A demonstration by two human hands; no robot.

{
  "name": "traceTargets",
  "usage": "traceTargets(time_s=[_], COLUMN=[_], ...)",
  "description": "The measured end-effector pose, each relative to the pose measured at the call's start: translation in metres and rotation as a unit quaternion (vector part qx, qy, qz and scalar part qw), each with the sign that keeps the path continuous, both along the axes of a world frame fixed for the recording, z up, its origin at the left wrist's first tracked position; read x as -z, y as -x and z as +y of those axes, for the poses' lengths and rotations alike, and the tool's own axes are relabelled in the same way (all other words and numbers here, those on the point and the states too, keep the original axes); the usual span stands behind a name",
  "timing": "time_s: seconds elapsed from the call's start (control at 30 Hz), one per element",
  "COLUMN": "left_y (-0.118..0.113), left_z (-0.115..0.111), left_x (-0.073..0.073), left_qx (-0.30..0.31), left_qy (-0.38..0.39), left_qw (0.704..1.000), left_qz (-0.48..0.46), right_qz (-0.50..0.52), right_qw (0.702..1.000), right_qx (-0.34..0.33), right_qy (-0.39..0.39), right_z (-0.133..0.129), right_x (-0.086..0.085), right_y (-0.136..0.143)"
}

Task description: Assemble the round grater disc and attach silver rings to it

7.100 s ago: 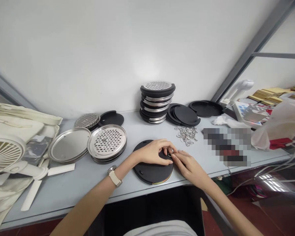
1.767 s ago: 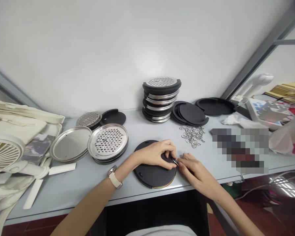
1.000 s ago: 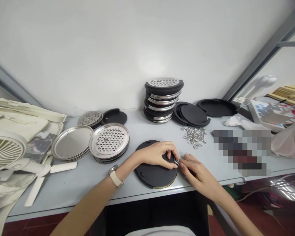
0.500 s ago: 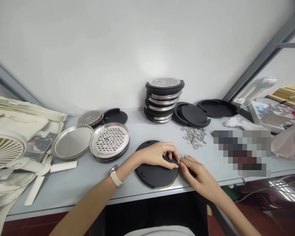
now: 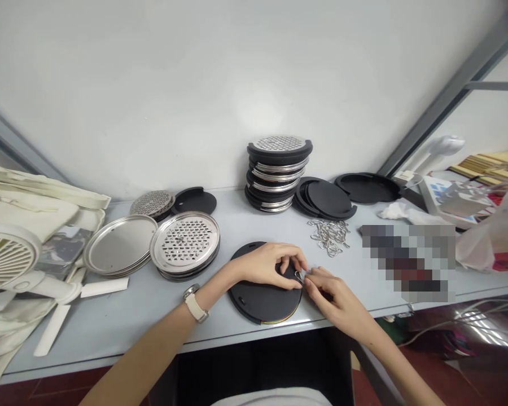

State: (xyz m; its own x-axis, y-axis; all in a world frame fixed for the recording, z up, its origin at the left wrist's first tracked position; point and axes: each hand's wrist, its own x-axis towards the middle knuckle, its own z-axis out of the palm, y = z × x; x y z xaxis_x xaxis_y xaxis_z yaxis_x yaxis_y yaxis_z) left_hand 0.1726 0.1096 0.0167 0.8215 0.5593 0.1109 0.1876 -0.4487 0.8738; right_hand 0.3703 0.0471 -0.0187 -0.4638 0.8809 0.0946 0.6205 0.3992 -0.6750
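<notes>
A black round disc [image 5: 262, 307] with small slots and a thin coloured line along its near edge lies flat at the front of the table. My left hand [image 5: 275, 265] rests across it, fingers curled and thumb pressed down by the right rim, gripping it there. At that rim my right hand [image 5: 332, 293] pinches a small metal wire clip [image 5: 299, 277] between thumb and forefinger. The clip touches the disc, but its far end is partly hidden by fingers. A heap of similar wire clips [image 5: 329, 237] lies just behind my right hand.
Left are round metal grater plates [image 5: 186, 242], plain metal discs [image 5: 121, 245] and a fan [image 5: 8, 265]. A tall stack of black and metal discs [image 5: 277, 175] stands by the wall. Black lids [image 5: 328, 198], trays [image 5: 368, 187] and a plastic bag [image 5: 482, 237] are right.
The whole view has shifted slightly, so things appear a little further left. My hands keep nearly the same hold, and the wire clip at the rim shows a bit more clearly.
</notes>
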Motion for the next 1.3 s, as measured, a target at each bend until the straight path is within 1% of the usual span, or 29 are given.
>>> traceTargets(time_s=[0.13, 0.27, 0.4, 0.53, 0.93, 1.2, 1.3], left_y=[0.0, 0.0007, 0.0012, 0.0013, 0.0021, 0.0023, 0.0019], left_z=[0.0, 0.0013, 0.0026, 0.0025, 0.004, 0.0043, 0.0038], left_x=[0.0005, 0.0017, 0.0027, 0.0028, 0.0049, 0.0066, 0.0055], left_qx=[-0.001, 0.004, -0.008, -0.012, 0.003, 0.019, 0.012], left_qy=[0.021, 0.026, 0.038, 0.054, 0.067, 0.067, 0.075], left_qw=[1.0, 1.0, 0.999, 0.998, 0.998, 0.997, 0.997], left_qz=[-0.001, 0.004, 0.02, 0.012, 0.004, -0.012, -0.013], right_qz=[0.001, 0.0, -0.011, -0.02, -0.026, -0.034, -0.035], right_qw=[1.0, 1.0, 1.0, 1.0, 1.0, 0.999, 0.999], right_qx=[0.0, -0.004, -0.002, -0.005, -0.016, -0.02, -0.019], right_qy=[0.004, 0.007, 0.003, 0.002, 0.0, 0.0, -0.002], right_z=[0.0006, 0.0015, 0.0022, 0.0011, -0.0005, -0.0011, -0.0016], right_x=[0.0002, 0.0006, 0.0013, 0.0021, -0.0006, 0.0009, 0.0005], right_y=[0.0003, -0.0002, -0.0002, -0.0014, -0.001, -0.0023, -0.0025])
